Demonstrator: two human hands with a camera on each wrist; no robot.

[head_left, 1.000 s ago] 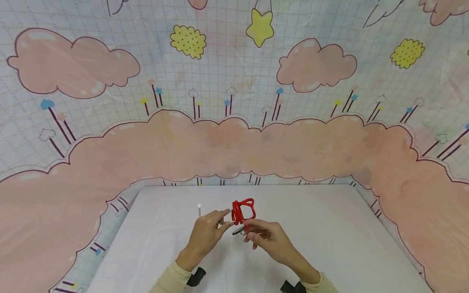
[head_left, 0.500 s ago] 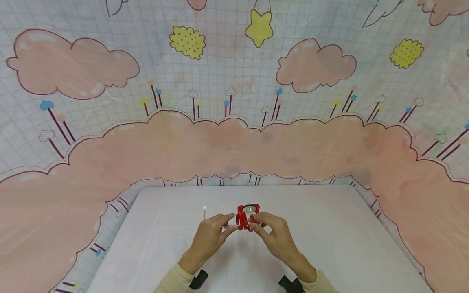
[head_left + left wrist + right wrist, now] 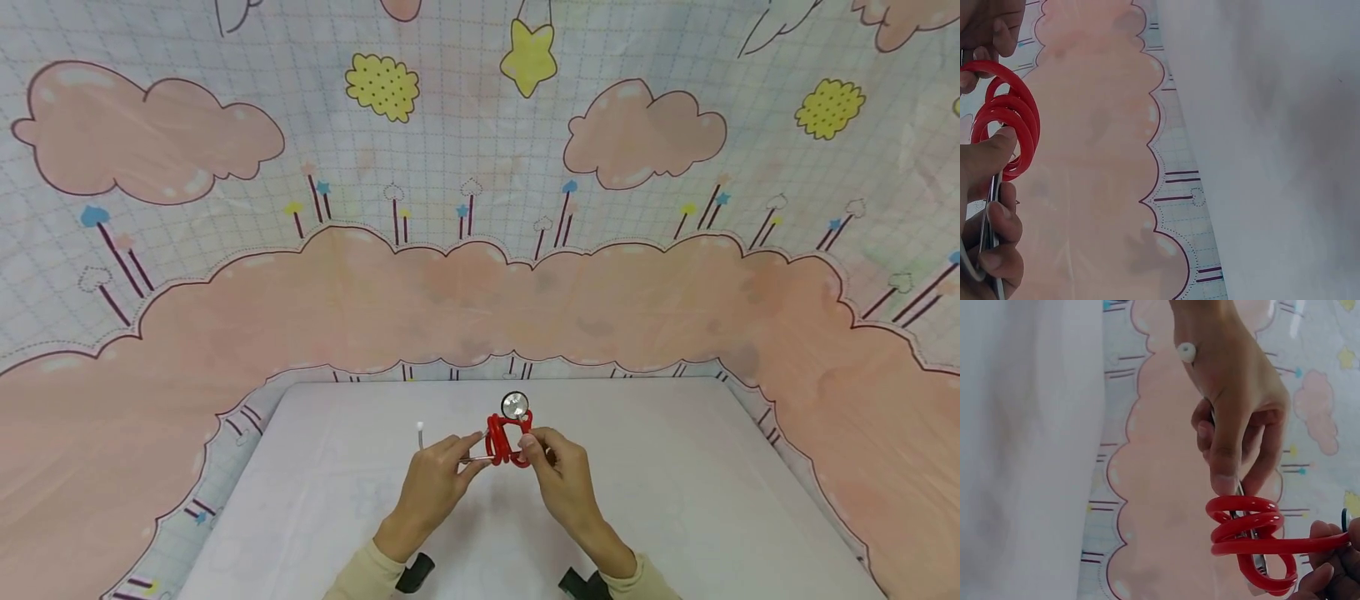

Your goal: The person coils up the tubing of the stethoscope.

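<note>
A stethoscope is held up above the table, its red tubing [image 3: 495,440] wound in several loops round its metal ear tubes. My left hand [image 3: 429,483] grips the ear tubes to the left of the coil; one white ear tip [image 3: 420,426] sticks up behind that hand. With thumb and fingers my right hand [image 3: 566,479] pinches the tubing at the coil's right side. The round silver chest piece [image 3: 514,405] with a dark rim stands above the coil, facing the head camera. In the right wrist view, a stretch of tubing [image 3: 1272,546] runs straight from the loops to my right fingers.
A white table [image 3: 675,500] lies under both hands. Behind it hangs a cloth printed with pink clouds [image 3: 648,137] and stars. Dark wrist straps [image 3: 416,573] show at both cuffs.
The chest piece has swung up from below the coil to above it. My right fingers have shifted onto the tubing at the coil's right side. The left hand keeps its grip, moving slightly right.
</note>
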